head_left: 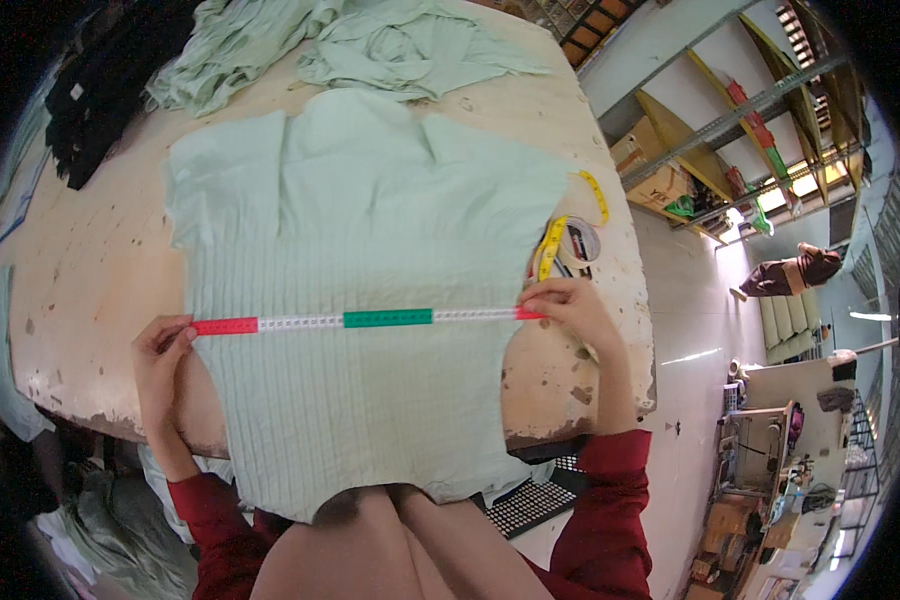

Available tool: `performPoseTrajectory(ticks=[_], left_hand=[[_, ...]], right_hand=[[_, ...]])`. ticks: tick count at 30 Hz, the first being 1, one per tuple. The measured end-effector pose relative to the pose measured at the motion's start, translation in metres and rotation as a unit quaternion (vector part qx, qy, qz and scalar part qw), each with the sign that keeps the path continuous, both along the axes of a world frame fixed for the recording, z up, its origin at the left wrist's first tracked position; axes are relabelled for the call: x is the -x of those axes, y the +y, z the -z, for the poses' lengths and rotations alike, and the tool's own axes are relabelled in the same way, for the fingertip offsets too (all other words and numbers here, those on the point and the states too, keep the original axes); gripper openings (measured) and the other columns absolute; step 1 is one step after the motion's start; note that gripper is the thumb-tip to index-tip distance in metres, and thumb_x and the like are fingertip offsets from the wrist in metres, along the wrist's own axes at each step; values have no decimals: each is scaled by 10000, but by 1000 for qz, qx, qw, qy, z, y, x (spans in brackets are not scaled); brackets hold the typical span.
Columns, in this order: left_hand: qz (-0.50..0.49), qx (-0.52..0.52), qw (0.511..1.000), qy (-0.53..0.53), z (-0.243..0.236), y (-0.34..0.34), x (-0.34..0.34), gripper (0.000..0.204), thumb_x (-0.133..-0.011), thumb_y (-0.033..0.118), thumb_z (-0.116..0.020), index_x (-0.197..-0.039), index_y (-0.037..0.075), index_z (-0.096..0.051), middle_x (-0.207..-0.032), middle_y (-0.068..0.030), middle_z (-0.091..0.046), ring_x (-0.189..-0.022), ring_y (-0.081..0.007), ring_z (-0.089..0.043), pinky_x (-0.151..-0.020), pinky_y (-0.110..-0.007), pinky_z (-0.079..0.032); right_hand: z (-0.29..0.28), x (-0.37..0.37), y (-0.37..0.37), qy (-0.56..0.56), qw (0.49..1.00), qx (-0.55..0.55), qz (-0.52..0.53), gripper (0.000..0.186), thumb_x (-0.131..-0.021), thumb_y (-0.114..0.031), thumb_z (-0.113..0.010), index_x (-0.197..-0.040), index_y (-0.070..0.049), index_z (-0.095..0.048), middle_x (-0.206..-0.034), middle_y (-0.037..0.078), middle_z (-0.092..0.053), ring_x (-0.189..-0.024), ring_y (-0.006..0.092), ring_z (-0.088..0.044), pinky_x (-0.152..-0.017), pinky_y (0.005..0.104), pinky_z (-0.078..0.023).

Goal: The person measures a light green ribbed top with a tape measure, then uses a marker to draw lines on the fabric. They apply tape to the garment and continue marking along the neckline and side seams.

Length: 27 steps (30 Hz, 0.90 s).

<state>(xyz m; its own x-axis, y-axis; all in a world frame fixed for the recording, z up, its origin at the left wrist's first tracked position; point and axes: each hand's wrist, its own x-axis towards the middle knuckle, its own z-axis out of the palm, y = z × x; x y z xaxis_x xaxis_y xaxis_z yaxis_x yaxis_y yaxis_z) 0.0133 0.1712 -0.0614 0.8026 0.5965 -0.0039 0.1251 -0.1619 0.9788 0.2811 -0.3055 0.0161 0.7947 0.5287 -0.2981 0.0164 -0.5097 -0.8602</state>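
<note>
A pale green pleated garment [370, 230] lies spread on the table, its lower part hanging over the near edge. Across its middle a tape measure [388, 318] in red, white and green sections is stretched from side to side. My left hand [160, 350] pinches the tape's red end at the garment's left edge. At the right edge my right hand [570, 305] pinches another red section of it. A yellow length of tape [552, 248] runs up beyond my right hand, beside a roll of adhesive tape [580, 240].
More pale green garments [410, 50] lie heaped at the table's far side, with black cloth [120, 90] at the far left. Cloth [120, 510] is piled below the table on the left. Shelving [690, 130] stands right; another person [795, 272] is in the distance.
</note>
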Motion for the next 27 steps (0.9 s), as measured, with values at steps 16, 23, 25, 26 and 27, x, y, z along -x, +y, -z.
performPoseTrajectory(ticks=[16, 23, 25, 26, 27], left_hand=[[-9, 2, 1000, 23, 3, 5, 3, 166, -898, 68, -704, -1038, -20, -692, -871, 2, -662, -805, -53, -555, -712, -198, -417], [-28, -40, 998, 43, 1, 4, 4, 175, -894, 32, -701, -1055, -36, -695, -864, -10, -666, -789, -72, -571, -719, -201, -441], [-21, -66, 997, 44, 1, 5, 5, 181, -889, 20, -705, -1059, -41, -698, -873, -14, -673, -799, -79, -585, -727, -206, -454], [-16, -54, 996, 64, 0, 7, 6, 187, -883, 16, -712, -1060, -42, -703, -887, -26, -683, -827, -87, -602, -747, -213, -467], [-12, -63, 996, 69, 1, 8, 6, 185, -883, 19, -713, -1057, -44, -701, -890, -28, -683, -828, -88, -603, -749, -214, -469]], right_hand=[[40, 28, 11, -141, 980, 125, 64, 315, -786, -270, -808, -938, -15, -703, -784, 33, -678, -686, 99, -609, -648, 259, -479], [25, 20, 9, 57, 991, -82, 84, 250, -817, -101, -787, -894, -43, -557, -714, 12, -617, -513, 51, -475, -470, 210, -348], [21, 14, 4, 80, 992, -84, 56, 259, -829, -69, -766, -904, -60, -519, -691, 5, -591, -485, 44, -424, -448, 209, -315], [21, 11, 1, 93, 992, -79, 40, 267, -836, -53, -756, -909, -69, -500, -679, 2, -578, -472, 40, -399, -438, 209, -298], [22, 7, -1, 103, 990, -94, 18, 270, -840, -47, -747, -917, -72, -490, -688, 4, -577, -477, 41, -401, -441, 209, -304]])
